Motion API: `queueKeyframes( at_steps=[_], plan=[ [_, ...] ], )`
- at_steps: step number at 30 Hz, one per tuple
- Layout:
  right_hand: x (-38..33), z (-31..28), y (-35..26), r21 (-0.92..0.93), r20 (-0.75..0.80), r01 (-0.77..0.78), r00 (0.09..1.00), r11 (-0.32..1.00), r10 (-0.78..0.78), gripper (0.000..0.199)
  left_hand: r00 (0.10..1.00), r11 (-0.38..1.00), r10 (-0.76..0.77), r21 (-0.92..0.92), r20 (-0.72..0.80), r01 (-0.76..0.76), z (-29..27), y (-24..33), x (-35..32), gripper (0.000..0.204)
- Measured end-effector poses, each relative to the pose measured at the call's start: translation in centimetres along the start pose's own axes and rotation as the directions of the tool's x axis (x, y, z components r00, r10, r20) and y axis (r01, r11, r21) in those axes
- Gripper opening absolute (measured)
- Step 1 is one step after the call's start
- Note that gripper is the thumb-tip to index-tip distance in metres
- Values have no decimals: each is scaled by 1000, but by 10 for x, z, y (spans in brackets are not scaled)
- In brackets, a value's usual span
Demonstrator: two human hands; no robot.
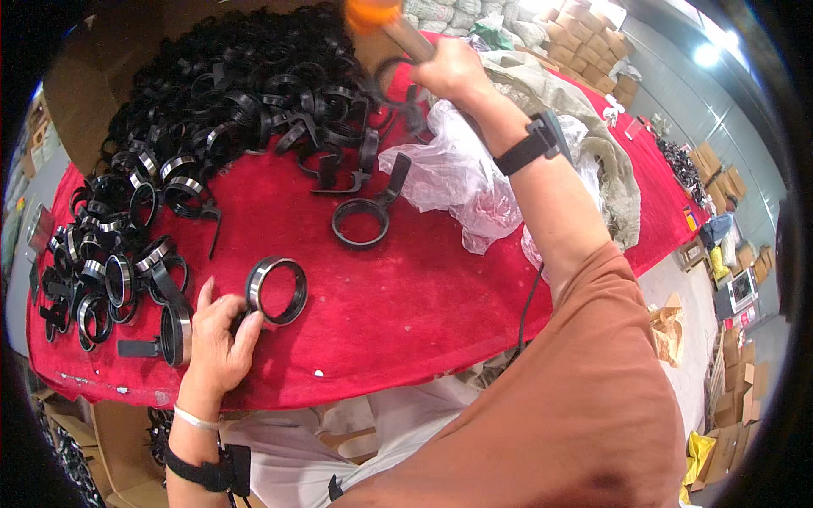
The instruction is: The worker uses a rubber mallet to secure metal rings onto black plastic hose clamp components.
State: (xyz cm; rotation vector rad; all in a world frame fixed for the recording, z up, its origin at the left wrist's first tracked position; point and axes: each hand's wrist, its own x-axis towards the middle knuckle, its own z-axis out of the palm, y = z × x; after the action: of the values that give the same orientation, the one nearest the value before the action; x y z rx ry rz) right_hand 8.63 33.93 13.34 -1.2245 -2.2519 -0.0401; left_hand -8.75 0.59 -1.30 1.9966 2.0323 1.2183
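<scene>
So the black ring with the silver band [256, 286] is near left on the red-covered worktop [406, 313], left hand's [222, 339] fingers clamped on its near-left edge. Right hand [453, 72] is raised toward the far side, fingers wrapped round the handle of an orange-headed hammer [374, 13]. My worry: that thumb's right beside the ring, so a badly aimed swing could catch it, and a loose pinch could let the ring tip or skid. Farther out: a tabbed black ring [338, 230], clear plastic bag [466, 182], huge ring pile [246, 85] far left.
</scene>
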Motion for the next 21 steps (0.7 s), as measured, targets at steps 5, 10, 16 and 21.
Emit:
queueKeyframes(
  at_steps=[5, 10, 16, 21],
  plan=[
    [-4, 6, -58, 615, 268, -40, 950, 788, -161, 26, 994, 960, -67, -267, 89, 89, 14, 16, 23, 14],
    [3, 45, -16, 75, 126, 122, 983, 990, -131, 34, 992, 988, 123, 93, 31, -125, -8, 42, -3, 36],
    [-14, 80, 37, 301, 465, -379, 859, 875, 212, 24, 924, 870, -131, 405, -358, 280, -46, 39, -76, 43],
    [-4, 115, 85, 390, 571, -522, 783, 758, 247, 40, 694, 702, -703, -309, -155, 642, -57, 21, -72, 32]
  ],
)
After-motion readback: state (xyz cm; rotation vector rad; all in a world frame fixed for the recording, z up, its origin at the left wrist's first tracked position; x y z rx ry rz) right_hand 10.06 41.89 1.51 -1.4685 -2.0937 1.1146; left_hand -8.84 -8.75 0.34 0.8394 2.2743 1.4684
